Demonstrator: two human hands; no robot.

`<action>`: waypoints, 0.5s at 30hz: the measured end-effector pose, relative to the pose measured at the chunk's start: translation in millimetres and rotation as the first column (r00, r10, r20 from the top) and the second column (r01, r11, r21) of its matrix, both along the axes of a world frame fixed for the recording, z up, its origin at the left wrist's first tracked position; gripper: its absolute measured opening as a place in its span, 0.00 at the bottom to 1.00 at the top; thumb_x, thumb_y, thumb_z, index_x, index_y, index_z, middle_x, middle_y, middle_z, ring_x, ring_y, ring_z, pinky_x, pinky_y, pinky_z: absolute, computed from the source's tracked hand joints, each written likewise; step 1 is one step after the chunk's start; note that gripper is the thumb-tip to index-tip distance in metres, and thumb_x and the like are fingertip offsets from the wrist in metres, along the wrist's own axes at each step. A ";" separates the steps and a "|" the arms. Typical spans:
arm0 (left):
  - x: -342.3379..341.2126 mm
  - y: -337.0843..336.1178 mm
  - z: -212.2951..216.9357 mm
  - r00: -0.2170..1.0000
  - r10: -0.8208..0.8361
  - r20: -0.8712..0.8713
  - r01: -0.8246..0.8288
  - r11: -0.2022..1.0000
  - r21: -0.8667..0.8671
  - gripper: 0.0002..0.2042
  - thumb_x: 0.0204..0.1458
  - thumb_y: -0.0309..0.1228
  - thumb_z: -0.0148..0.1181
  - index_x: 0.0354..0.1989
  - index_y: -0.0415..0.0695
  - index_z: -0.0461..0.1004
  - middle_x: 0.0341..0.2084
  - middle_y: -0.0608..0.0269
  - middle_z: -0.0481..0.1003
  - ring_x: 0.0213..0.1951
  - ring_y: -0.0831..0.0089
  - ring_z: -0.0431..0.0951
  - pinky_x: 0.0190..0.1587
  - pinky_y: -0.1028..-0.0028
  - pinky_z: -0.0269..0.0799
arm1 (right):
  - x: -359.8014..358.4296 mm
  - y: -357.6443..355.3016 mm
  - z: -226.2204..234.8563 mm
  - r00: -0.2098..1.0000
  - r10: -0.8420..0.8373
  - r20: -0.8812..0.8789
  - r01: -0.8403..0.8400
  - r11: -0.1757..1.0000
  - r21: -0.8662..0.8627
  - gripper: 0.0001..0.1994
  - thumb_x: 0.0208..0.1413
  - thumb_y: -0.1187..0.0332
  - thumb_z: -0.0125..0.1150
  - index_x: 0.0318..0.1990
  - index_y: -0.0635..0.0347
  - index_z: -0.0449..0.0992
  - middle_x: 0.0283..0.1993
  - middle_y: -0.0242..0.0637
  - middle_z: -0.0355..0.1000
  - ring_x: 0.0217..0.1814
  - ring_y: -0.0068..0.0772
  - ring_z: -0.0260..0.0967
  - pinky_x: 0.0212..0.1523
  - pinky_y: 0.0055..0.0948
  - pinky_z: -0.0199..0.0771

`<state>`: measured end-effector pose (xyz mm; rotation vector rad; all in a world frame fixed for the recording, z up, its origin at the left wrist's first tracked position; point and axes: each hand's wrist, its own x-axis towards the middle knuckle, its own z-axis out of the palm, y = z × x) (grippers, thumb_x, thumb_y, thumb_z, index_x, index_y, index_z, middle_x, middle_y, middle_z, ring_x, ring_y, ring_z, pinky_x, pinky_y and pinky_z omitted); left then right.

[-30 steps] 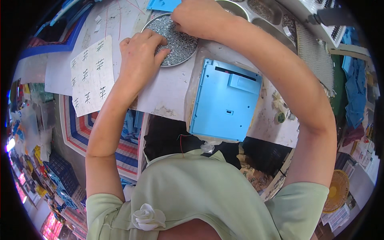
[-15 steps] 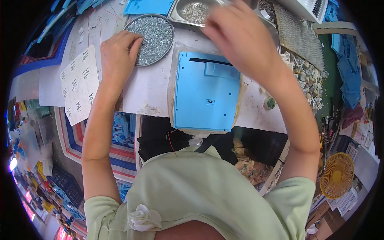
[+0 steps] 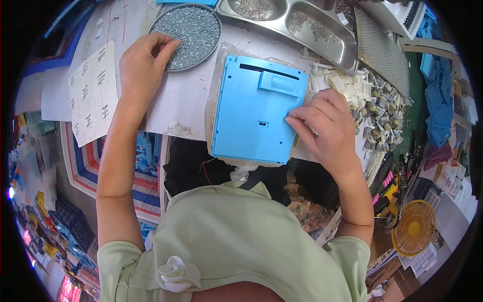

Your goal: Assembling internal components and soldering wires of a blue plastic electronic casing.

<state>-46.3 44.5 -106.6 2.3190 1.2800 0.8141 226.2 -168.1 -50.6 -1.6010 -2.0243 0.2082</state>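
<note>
Holds the right hand (image 3: 329, 126) at the right edge of the blue panel (image 3: 246, 108) in a narrow, pinching grip, apparently for fine control; cannot tell whether around anything. Has the left hand (image 3: 142, 63) over the near-left part of the round dish (image 3: 220, 39), grip also narrow, contents hidden, likely for closeness to the metal pieces (image 3: 191, 32). Has the panel flat on a plastic-wrapped pad (image 3: 217, 78) on the tabletop (image 3: 188, 100), presumably for steadiness.

Two hands (image 3: 142, 63) (image 3: 329, 127), one blue panel (image 3: 246, 108), one dish (image 3: 220, 32)
</note>
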 end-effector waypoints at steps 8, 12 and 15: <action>-10.5 -23.7 17.3 0.968 0.006 0.250 0.063 0.961 -0.268 0.08 0.56 0.28 0.68 0.40 0.38 0.84 0.31 0.64 0.83 0.32 0.80 0.80 0.38 0.78 0.75 | -3.9 -12.5 0.0 0.995 -0.026 -0.095 0.030 0.999 0.045 0.11 0.40 0.75 0.76 0.32 0.59 0.80 0.30 0.34 0.74 0.35 0.40 0.68 0.37 0.36 0.70; -16.0 -38.9 21.8 0.919 0.011 0.395 0.156 0.909 -0.388 0.07 0.56 0.24 0.67 0.41 0.36 0.83 0.33 0.66 0.82 0.34 0.81 0.78 0.40 0.79 0.74 | -2.0 -23.4 1.2 0.993 -0.087 -0.086 0.089 0.996 0.024 0.10 0.41 0.76 0.76 0.32 0.59 0.80 0.30 0.35 0.73 0.35 0.41 0.68 0.37 0.36 0.70; -15.3 -49.4 26.0 0.871 0.039 0.490 0.237 0.840 -0.488 0.07 0.55 0.22 0.67 0.42 0.35 0.82 0.33 0.64 0.82 0.34 0.80 0.78 0.40 0.80 0.73 | 0.9 -24.5 2.5 0.982 -0.139 -0.124 0.141 0.990 0.009 0.10 0.42 0.76 0.75 0.32 0.59 0.80 0.30 0.35 0.74 0.35 0.41 0.69 0.37 0.36 0.70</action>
